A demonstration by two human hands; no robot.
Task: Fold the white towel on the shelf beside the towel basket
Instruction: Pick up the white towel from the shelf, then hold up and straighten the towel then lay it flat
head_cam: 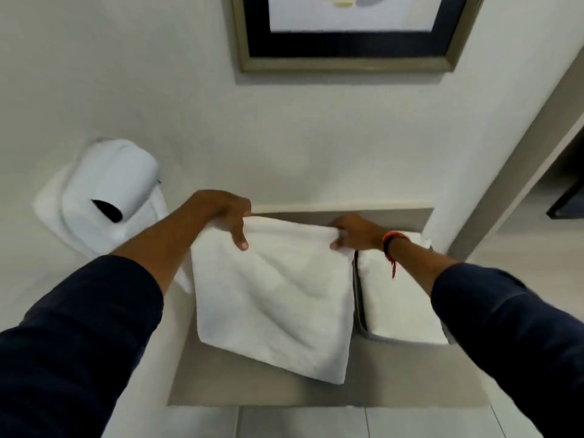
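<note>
The towel (275, 292) hangs over the shelf (240, 384), with the basket (363, 330) just right of it.

This looks like a hotel or home bathroom: a toilet roll (110, 188) hangs on the pale wall (284, 137), a framed print (347, 33) above, white towels in a basket (398, 298) on a shelf (252, 387), tiles (300, 422) below.
</note>
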